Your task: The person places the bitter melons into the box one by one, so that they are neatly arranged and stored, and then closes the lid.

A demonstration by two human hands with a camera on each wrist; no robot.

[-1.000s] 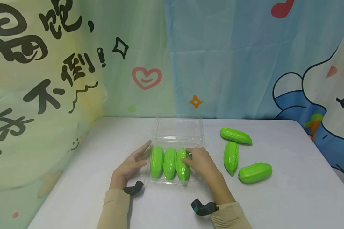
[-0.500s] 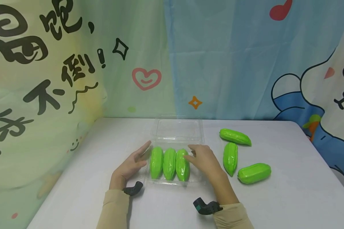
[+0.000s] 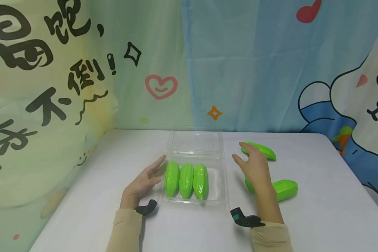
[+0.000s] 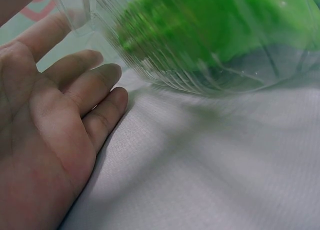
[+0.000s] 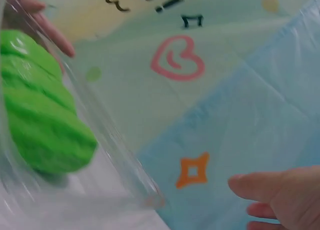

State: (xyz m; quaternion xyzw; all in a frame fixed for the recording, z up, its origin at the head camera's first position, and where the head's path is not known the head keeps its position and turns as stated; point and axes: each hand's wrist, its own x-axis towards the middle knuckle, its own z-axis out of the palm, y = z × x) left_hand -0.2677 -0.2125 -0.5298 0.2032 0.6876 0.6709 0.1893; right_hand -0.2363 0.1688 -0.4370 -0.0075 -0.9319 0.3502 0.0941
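Observation:
A clear plastic clamshell box (image 3: pixel 216 182) lies with its lid (image 3: pixel 196 141) folded back. Three glossy green, ridged, elongated toy vegetables (image 3: pixel 186 180) sit side by side in its left and middle part. My left hand (image 3: pixel 143 182) stands at the box's left wall, fingers loosely extended; the left wrist view shows the fingertips close to the ribbed wall (image 4: pixel 145 64), contact unclear. My right hand (image 3: pixel 256 169) is right of the box, thumb and fingers apart, holding nothing. It is nearest a loose green vegetable (image 3: pixel 267 152) at the back. Its arm partly hides two more, one at the front right (image 3: pixel 286 189).
The white tabletop (image 3: pixel 330 168) carries the box and the loose vegetables. A printed curtain (image 3: pixel 239 63) hangs behind the table's back edge and along the left. A dark wrist device (image 3: pixel 245 218) is worn on each forearm.
My right hand has let go of the rightmost vegetable in the box and moved right and back, over the loose ones. My left hand has stayed in place.

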